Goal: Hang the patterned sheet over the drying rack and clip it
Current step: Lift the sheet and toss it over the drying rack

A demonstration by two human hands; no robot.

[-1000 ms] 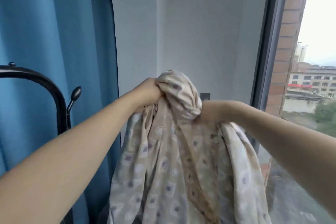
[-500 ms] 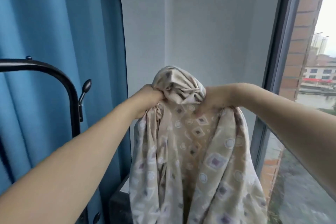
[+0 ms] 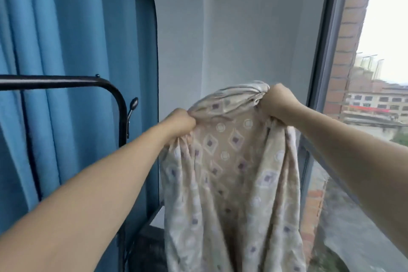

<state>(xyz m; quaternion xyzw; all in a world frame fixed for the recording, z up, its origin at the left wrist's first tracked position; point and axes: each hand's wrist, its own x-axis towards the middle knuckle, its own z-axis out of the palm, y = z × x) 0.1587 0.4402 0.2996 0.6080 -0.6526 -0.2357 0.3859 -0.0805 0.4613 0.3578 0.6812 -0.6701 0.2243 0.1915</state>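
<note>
The hands draw apart: the right hand [image 3: 276,101] rises rightward, the left hand [image 3: 180,121] stays lower, and the bunched sheet [image 3: 229,161] spreads open between them.

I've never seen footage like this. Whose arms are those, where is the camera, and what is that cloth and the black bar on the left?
No machine here: the arms belong to a person, and the single camera sits on their head, looking forward and down, so you see what they see. Their left hand and right hand each grip a bunched top edge of a patterned sheet, beige with diamonds and circles, which hangs down between them. The black bar is the top rail of a drying rack, standing in front of a blue curtain. The sheet is held to the right of the rack, not on it. On the right, a window shows buildings outside. No clips are visible.
</note>
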